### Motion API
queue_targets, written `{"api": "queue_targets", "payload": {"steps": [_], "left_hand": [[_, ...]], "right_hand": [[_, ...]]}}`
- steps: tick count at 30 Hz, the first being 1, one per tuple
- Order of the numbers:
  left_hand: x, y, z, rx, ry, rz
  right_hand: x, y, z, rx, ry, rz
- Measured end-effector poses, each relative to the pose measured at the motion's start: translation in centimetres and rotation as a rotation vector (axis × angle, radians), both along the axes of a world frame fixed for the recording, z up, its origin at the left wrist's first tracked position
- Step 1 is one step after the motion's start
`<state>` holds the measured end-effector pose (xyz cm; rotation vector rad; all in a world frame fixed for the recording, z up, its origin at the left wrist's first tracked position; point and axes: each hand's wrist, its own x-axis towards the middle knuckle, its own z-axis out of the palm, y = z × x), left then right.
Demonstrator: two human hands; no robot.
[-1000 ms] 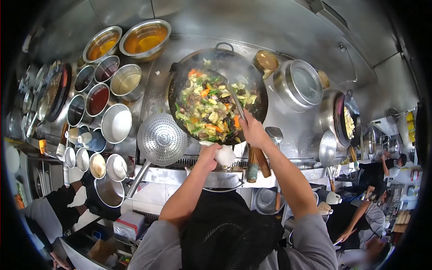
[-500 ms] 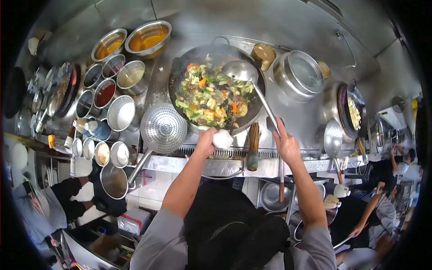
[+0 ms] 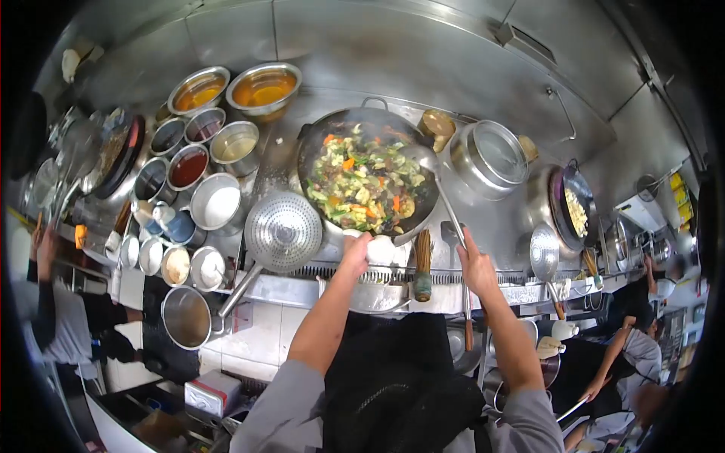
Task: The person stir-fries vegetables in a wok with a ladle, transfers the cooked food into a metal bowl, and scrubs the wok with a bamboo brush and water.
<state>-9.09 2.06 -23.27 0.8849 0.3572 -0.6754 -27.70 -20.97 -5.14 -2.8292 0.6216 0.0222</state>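
Brought a long silver metal ladle [image 3: 423, 157] lower since 0.5 s ago, from above the far side of a wide round black wok [image 3: 425, 205] to the right edge of the food. Grip the ladle's shaft in the right hand [image 3: 476, 266], curled tight with the index finger stretched along the metal. Clamp a folded white cloth [image 3: 383, 252] in the left hand [image 3: 355, 254], with closed fingers, at the wok's near rim. See chopped green, pale and orange vegetables [image 3: 362, 185] steaming inside the wok, set on a shiny, stained stainless-steel counter [image 3: 495, 219]. Find to the left a round perforated steel strainer [image 3: 283, 230], clustered silver pots [image 3: 243, 164] of red, dark and white contents, and 2 wide steel bowls [image 3: 283, 109] of amber liquid [image 3: 264, 90] farther back. Find to the right a round silver metal pot [image 3: 464, 160] and, well apart, a dark tilted pan [image 3: 583, 185] of pale pieces [image 3: 575, 211]. Look up at a brushed-steel wall [image 3: 362, 34], down at white tiles [image 3: 249, 340], and out to co-workers in grey tops [image 3: 638, 351] at both edges.
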Motion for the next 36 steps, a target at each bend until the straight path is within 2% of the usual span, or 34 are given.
{"api": "queue_targets", "payload": {"steps": [2,6,7,8,9,10,11,12,14,16,17,18,19,20,21,23,24,25,26,28,29,30,31,32,33,34,36], "left_hand": [[0.5,-0.6,1.4,-0.014,-0.012,0.049],[-0.9,-0.1,0.5,-0.030,-0.018,0.032],[-0.6,-0.2,1.0,-0.058,0.005,0.075],[-1.7,0.1,0.9,-0.079,0.053,0.112],[-1.1,0.4,-0.4,-0.141,0.080,-0.041],[-1.6,0.4,0.5,-0.035,0.004,-0.004],[-1.5,-0.1,1.2,-0.027,-0.010,0.067],[-2.8,0.0,0.6,-0.006,-0.003,0.128],[-3.3,0.9,0.3,-0.080,-0.039,0.001],[-5.0,0.8,1.7,-0.006,-0.020,0.083],[-6.6,1.3,6.0,0.052,-0.013,0.108],[-7.7,1.6,5.2,0.061,-0.004,0.113],[-8.6,2.1,3.8,0.026,-0.038,0.117],[-9.0,2.4,3.2,-0.010,-0.075,0.116],[-9.5,2.7,4.2,0.035,-0.069,0.082],[-9.9,2.7,6.8,0.024,-0.037,0.074],[-9.5,2.3,7.0,0.003,-0.020,0.076],[-8.9,1.8,6.3,0.044,-0.004,0.122],[-8.6,2.2,5.6,0.038,-0.009,0.036],[-11.8,2.2,4.8,0.055,-0.011,0.165],[-13.0,3.6,0.8,0.082,-0.049,0.009],[-14.4,4.2,-1.3,0.095,-0.026,0.050],[-14.3,4.3,0.0,0.051,-0.110,0.055],[-13.7,4.2,1.3,0.011,-0.186,0.057],[-12.3,3.4,1.3,0.001,-0.090,0.100],[-9.5,2.5,2.1,0.096,0.061,0.149],[-4.5,1.0,2.4,-0.018,0.053,0.138]], "right_hand": [[-1.7,1.2,1.1,0.148,-0.186,-0.020],[-3.7,4.1,6.1,0.299,-0.153,-0.039],[-4.2,3.9,6.0,0.288,-0.298,0.073],[-4.6,3.8,6.4,0.293,-0.289,0.055],[-4.7,4.2,7.5,0.342,-0.172,0.001],[-4.6,4.2,8.1,0.384,-0.075,-0.037],[-4.9,2.8,6.2,0.312,-0.259,0.132],[-4.7,2.6,6.5,0.316,-0.263,0.134],[-5.2,2.6,8.1,0.460,-0.054,0.064],[-5.7,2.2,9.1,0.562,-0.010,0.030],[-6.4,1.6,9.8,0.643,0.053,0.037],[-7.1,1.1,10.9,0.724,0.131,0.047],[-7.4,1.0,13.4,0.747,0.272,0.025],[-7.7,0.4,14.3,0.755,0.278,0.029],[-8.1,-0.4,14.7,0.636,0.301,0.204],[-8.5,-1.3,12.6,0.381,0.241,0.510],[-7.6,-0.9,10.7,0.395,0.265,0.509],[-6.2,0.6,8.5,0.213,0.303,0.457],[-5.5,1.9,5.7,0.031,0.338,0.398],[-5.1,2.4,-3.2,0.024,0.273,0.329],[-5.3,2.9,-6.1,0.009,0.199,0.282],[-6.3,4.0,-7.0,0.150,0.062,0.282],[-7.3,4.8,-6.7,0.090,0.025,0.269],[-8.5,4.9,-5.5,0.151,0.039,0.287],[-8.9,5.2,-2.6,0.299,-0.029,0.298],[-8.9,5.3,0.0,0.307,-0.025,0.301],[-8.5,4.7,4.1,0.512,-0.023,0.279]]}}
